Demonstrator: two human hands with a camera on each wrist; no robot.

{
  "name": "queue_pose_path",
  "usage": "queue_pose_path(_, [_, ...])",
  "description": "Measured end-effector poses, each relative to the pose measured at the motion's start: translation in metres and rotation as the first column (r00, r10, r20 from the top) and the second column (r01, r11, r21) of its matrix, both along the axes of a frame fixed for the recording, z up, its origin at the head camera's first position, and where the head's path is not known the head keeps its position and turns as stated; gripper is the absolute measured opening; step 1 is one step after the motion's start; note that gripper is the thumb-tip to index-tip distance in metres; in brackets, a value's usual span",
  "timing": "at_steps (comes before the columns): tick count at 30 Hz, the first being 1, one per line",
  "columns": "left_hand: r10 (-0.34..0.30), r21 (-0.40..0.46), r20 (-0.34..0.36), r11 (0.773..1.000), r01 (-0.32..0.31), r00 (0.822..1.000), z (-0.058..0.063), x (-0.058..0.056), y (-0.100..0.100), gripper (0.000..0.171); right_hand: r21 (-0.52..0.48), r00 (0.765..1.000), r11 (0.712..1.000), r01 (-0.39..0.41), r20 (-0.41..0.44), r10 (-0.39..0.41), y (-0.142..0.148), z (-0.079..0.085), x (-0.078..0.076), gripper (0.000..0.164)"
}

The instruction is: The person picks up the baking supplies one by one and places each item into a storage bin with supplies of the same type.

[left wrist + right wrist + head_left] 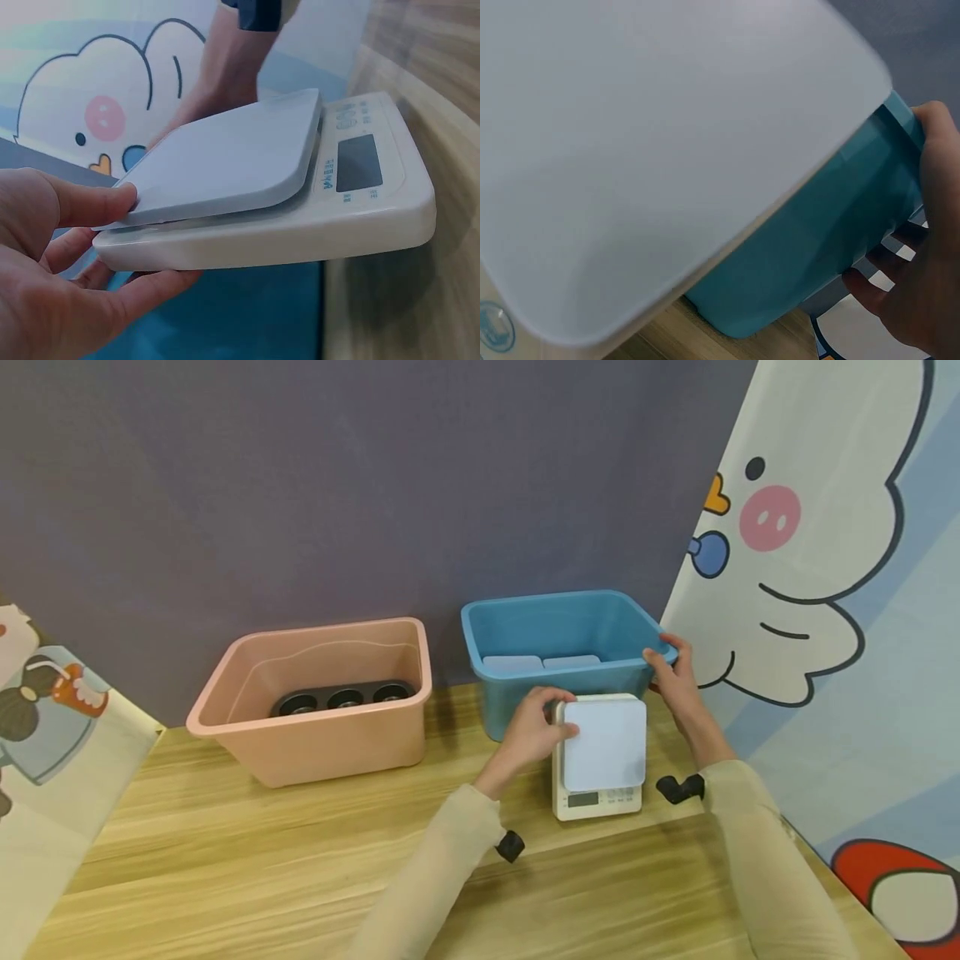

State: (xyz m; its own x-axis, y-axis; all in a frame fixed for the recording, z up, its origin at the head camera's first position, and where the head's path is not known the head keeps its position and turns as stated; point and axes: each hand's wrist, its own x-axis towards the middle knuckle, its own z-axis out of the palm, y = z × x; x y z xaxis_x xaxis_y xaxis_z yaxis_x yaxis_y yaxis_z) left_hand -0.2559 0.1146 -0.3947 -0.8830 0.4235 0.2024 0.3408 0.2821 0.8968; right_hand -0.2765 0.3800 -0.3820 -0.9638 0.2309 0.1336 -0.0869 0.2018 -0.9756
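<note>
A white digital kitchen scale (604, 747) with a square platform and a small dark display is in front of the blue bin (491, 702). My left hand (529, 728) grips its far left corner, thumb on the platform and fingers underneath, as the left wrist view shows. The scale leans with its display end low; whether that end touches the table I cannot tell. At the bin's right front corner, my right hand (677, 681) holds the rim, its thumb and fingers on either side. Two pale flat pieces (512, 664) lie inside this bin.
Left of the blue bin stands a pink bin (337, 739) holding a dark muffin pan (324, 697). Both are on a wooden table (300, 852), close to a grey cloth backdrop (322, 502). A cartoon-printed sheet (825, 635) borders the right side.
</note>
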Motion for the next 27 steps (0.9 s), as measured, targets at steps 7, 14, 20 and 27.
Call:
queue_pose_path(7, [-0.027,0.029,-0.046,0.999,0.028,0.999,0.017,0.006,-0.007,0.034,0.019,1.000,1.000,-0.020,-0.006,0.020,-0.001,0.001,0.002,0.070])
queue_pose_path(14, [-0.056,0.075,-0.087,0.995,0.062,0.995,0.047,0.011,-0.016,0.034,0.060,1.000,0.998,-0.020,0.002,0.020,-0.001,0.002,0.004,0.073])
queue_pose_path(20, [-0.020,0.090,-0.120,0.995,0.031,0.993,0.078,0.007,-0.028,0.035,0.082,1.000,0.996,-0.024,-0.007,0.025,-0.001,0.004,0.004,0.069])
queue_pose_path(27, [0.036,0.134,-0.205,0.991,-0.008,0.978,0.102,-0.005,-0.039,0.035,0.060,1.000,0.998,-0.003,-0.018,0.004,0.008,-0.011,-0.010,0.066])
